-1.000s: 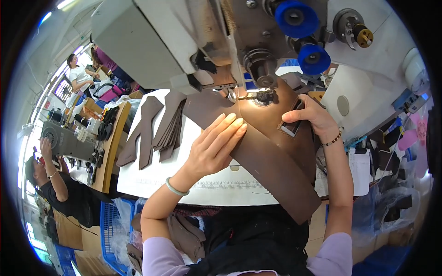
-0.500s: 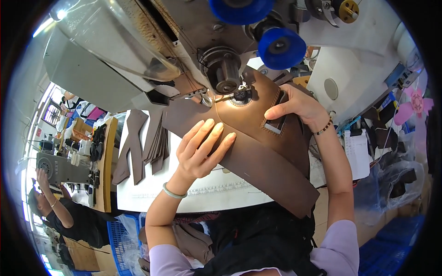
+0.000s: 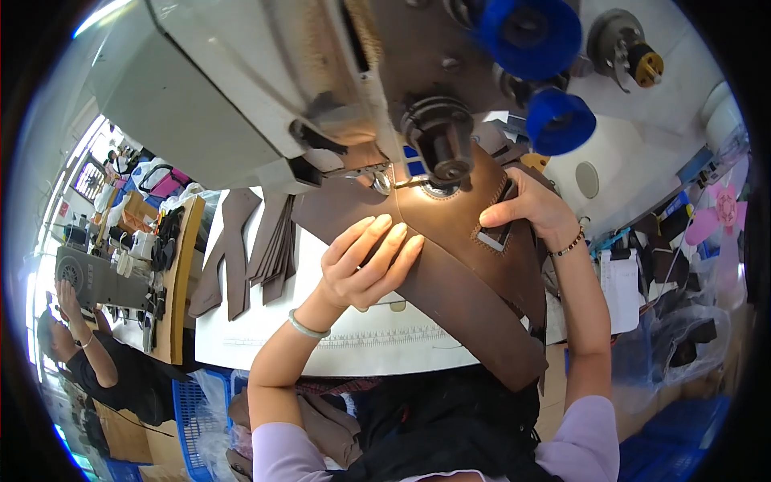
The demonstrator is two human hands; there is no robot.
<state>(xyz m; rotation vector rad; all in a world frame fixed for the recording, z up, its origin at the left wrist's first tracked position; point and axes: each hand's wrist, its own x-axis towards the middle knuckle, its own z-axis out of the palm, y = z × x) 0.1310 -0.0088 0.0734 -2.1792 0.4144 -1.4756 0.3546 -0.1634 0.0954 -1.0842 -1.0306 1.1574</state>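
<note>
Left hand [image 3: 365, 265], pale bangle [image 3: 309, 324] at wrist, is resting its fingertips on a long brown strip [image 3: 462, 309]. Right hand [image 3: 536, 210], wearing a beaded bracelet [image 3: 569, 243], is gripping a brown panel [image 3: 446, 225] beside its stitched rectangular opening; thumb on top, other fingers mostly hidden. Strip is lying along the panel, slanting toward the person's dark garment [image 3: 434, 414]. Sewing machine [image 3: 201, 96] is overhanging the work; two blue knobs [image 3: 526, 32] are jutting out. More brown pieces [image 3: 271, 241] are lying on the white table [image 3: 321, 349], left. Beyond, a co-worker [image 3: 128, 386] is holding one hand up.
</note>
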